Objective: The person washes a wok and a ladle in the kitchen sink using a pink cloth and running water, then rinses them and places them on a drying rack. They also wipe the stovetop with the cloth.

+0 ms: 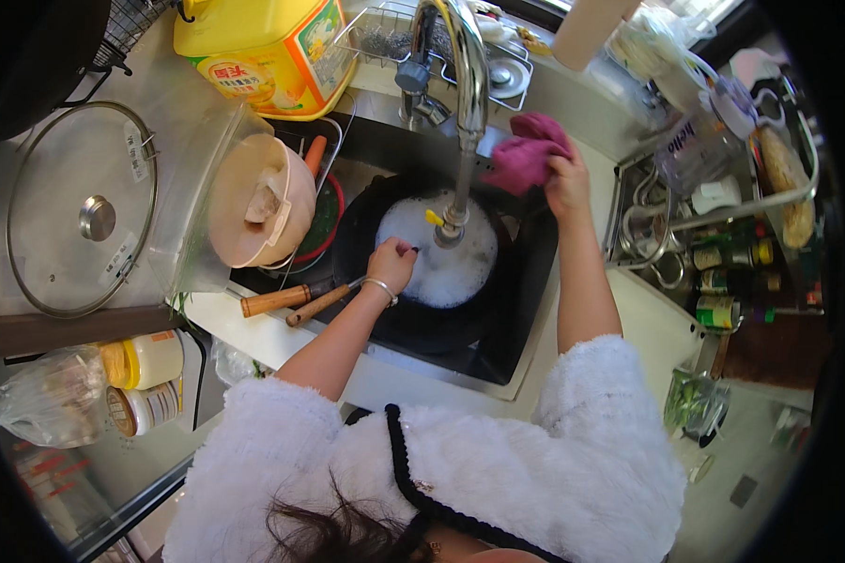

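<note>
My right hand (569,184) grips a crumpled magenta cloth (528,156) above the right back corner of the dark sink (535,302). A black wok (429,327) sits in the sink, holding white, sudsy water (440,278). Over the left side of the suds is my left hand (392,264), fingers curled; a small dark spot shows at its fingertips, and I cannot tell whether it holds anything. The chrome faucet (472,91) reaches down over the wok, its nozzle (449,232) bearing a yellow tab. Two wooden handles (274,301) stick out over the sink's left front edge.
Left of the wok, a pale pink bowl (299,190) rests above a red-rimmed basket (339,204). A large yellow detergent jug (267,49) stands behind. Further left lies a glass lid (49,190). On the right, a metal rack (739,211) stands by a clear bottle (690,158).
</note>
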`<action>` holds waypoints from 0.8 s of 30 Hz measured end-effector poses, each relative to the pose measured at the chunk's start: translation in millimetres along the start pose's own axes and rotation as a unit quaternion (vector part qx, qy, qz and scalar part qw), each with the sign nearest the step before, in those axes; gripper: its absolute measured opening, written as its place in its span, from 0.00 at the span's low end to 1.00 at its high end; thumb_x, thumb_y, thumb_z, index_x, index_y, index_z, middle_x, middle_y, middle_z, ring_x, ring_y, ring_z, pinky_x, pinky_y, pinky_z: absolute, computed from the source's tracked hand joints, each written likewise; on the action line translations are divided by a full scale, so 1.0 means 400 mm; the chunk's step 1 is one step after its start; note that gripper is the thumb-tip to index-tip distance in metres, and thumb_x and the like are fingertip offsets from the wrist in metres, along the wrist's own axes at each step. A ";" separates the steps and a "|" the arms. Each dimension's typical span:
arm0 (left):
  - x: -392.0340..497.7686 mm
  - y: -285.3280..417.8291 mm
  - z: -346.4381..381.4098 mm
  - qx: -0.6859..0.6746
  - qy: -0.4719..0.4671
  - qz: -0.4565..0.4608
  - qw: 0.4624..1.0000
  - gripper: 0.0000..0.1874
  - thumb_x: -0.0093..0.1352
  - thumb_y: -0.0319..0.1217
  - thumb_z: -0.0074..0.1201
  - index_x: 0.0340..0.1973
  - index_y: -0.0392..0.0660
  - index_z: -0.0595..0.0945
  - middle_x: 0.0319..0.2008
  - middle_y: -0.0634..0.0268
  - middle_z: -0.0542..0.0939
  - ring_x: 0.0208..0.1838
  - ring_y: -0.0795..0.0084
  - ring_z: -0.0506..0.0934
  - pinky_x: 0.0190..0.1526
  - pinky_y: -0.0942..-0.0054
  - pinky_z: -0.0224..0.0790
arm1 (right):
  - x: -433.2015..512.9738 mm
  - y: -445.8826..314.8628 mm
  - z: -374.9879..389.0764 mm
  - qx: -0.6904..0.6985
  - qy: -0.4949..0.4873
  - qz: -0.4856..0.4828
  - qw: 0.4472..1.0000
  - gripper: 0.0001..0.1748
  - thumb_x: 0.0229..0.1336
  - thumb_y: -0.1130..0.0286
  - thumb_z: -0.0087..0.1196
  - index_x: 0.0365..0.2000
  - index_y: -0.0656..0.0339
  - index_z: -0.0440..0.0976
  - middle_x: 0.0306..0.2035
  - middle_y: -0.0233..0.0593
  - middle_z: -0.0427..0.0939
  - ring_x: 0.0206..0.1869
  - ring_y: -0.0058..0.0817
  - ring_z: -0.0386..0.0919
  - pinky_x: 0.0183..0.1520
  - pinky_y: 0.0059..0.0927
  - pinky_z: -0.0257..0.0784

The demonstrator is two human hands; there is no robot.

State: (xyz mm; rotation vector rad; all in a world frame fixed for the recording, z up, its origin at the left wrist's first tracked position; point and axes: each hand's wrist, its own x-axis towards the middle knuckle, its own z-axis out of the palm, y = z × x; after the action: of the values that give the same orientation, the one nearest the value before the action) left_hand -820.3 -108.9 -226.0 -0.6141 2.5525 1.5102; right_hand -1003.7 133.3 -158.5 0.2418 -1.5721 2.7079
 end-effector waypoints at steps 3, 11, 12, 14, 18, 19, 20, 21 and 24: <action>0.027 0.004 -0.007 -0.011 0.015 -0.001 1.000 0.11 0.59 0.33 0.52 0.32 0.39 0.79 0.30 0.53 0.80 0.36 0.56 0.78 0.41 0.66 0.69 | 0.122 0.124 0.055 -0.202 -0.016 -0.007 0.979 0.27 0.43 0.87 0.47 0.49 0.63 0.67 0.43 0.34 0.73 0.43 0.24 0.72 0.47 0.23 0.67; 0.099 -0.017 0.025 -0.081 0.009 -0.035 0.996 0.11 0.59 0.31 0.52 0.34 0.38 0.78 0.29 0.53 0.80 0.34 0.61 0.79 0.39 0.69 0.70 | 0.398 0.371 0.076 -0.397 -0.163 -0.204 0.880 0.17 0.47 0.78 0.50 0.41 0.61 0.70 0.39 0.41 0.76 0.42 0.35 0.73 0.47 0.34 0.67; 0.101 -0.020 0.027 -0.058 0.011 -0.042 0.997 0.11 0.59 0.31 0.52 0.34 0.37 0.78 0.29 0.54 0.80 0.35 0.62 0.79 0.39 0.69 0.71 | 0.419 0.379 0.081 -0.396 -0.182 -0.196 0.878 0.17 0.47 0.77 0.50 0.41 0.61 0.71 0.39 0.42 0.76 0.42 0.36 0.73 0.47 0.34 0.67; 0.107 -0.023 0.033 -0.055 0.012 -0.050 0.997 0.11 0.59 0.30 0.52 0.34 0.37 0.78 0.29 0.53 0.80 0.35 0.62 0.79 0.39 0.69 0.71 | 0.465 0.385 0.105 -0.393 -0.220 -0.186 0.873 0.16 0.47 0.76 0.49 0.40 0.61 0.71 0.39 0.42 0.76 0.42 0.37 0.73 0.47 0.35 0.67; 0.119 -0.037 0.053 -0.033 -0.001 -0.054 0.998 0.10 0.60 0.30 0.51 0.34 0.37 0.78 0.30 0.53 0.80 0.35 0.61 0.79 0.39 0.70 0.71 | 0.525 0.375 0.168 -0.399 -0.250 -0.180 0.864 0.14 0.48 0.75 0.49 0.39 0.60 0.72 0.40 0.44 0.76 0.43 0.40 0.72 0.47 0.37 0.67; 0.125 -0.042 0.062 -0.007 0.002 -0.047 0.999 0.10 0.60 0.30 0.51 0.35 0.38 0.78 0.30 0.53 0.80 0.34 0.61 0.79 0.39 0.69 0.71 | 0.533 0.370 0.180 -0.397 -0.251 -0.184 0.864 0.14 0.48 0.74 0.48 0.39 0.60 0.72 0.40 0.44 0.76 0.43 0.41 0.72 0.47 0.38 0.67; 0.133 -0.048 0.069 0.012 0.001 -0.041 0.999 0.10 0.60 0.30 0.51 0.35 0.38 0.78 0.30 0.53 0.80 0.34 0.61 0.79 0.39 0.69 0.71 | 0.528 0.365 0.185 -0.394 -0.248 -0.189 0.864 0.14 0.48 0.74 0.48 0.38 0.60 0.72 0.40 0.44 0.76 0.43 0.42 0.72 0.47 0.38 0.67; 0.134 -0.053 0.075 0.032 0.024 -0.012 0.999 0.10 0.60 0.30 0.51 0.35 0.38 0.78 0.30 0.53 0.80 0.34 0.60 0.79 0.39 0.69 0.71 | 0.523 0.356 0.188 -0.388 -0.248 -0.198 0.866 0.13 0.48 0.73 0.48 0.38 0.60 0.72 0.40 0.45 0.76 0.43 0.43 0.72 0.47 0.39 0.67; 0.149 -0.047 0.087 -0.008 -0.005 0.036 0.999 0.10 0.60 0.29 0.51 0.35 0.39 0.79 0.30 0.53 0.80 0.35 0.59 0.79 0.39 0.68 0.70 | 0.471 0.320 0.170 -0.368 -0.239 -0.227 0.869 0.13 0.49 0.72 0.47 0.37 0.60 0.73 0.40 0.46 0.75 0.44 0.45 0.72 0.47 0.40 0.67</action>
State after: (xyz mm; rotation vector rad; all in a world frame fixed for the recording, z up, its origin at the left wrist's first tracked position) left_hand -870.9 -104.0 -276.5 -0.5205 2.5842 1.5531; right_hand -1190.8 -3.5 -210.8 1.1407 -2.1673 1.6109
